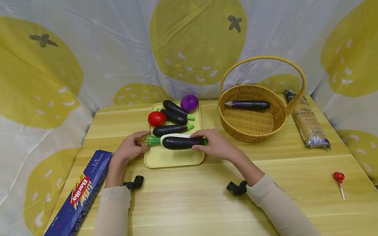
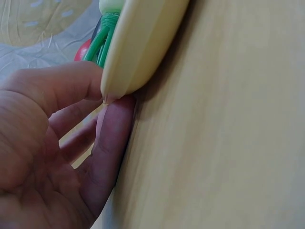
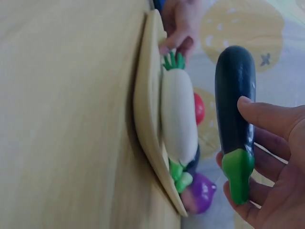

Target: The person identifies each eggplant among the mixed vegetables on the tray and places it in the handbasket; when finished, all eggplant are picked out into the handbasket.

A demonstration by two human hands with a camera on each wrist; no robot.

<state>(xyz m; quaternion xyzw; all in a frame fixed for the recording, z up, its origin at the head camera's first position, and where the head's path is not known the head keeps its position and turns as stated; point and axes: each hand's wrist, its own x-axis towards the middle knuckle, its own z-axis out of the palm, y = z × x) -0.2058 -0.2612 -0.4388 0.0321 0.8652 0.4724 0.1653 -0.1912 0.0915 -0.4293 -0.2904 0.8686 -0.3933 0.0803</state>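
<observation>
My right hand [image 1: 218, 144] holds a dark eggplant [image 3: 233, 90] with a green cap, raised above the pale yellow tray [image 1: 175, 162]. My left hand [image 1: 129, 147] pinches the tray's left rim between thumb and finger, as the left wrist view shows. Beneath the held eggplant a white radish [image 3: 178, 114] with green stalks lies on the tray, mostly covered in the head view. Behind it on the tray are more eggplants [image 1: 170, 130], a red tomato [image 1: 157, 119] and a purple round vegetable [image 1: 189, 103].
A wicker basket [image 1: 253, 138] with a tall handle stands at the back right, one eggplant [image 1: 248, 105] inside. Right of it lies a bag of pasta [image 1: 309, 125]. A red lollipop [image 1: 339, 177] is at the right, a blue spaghetti box [image 1: 78, 198] at the left.
</observation>
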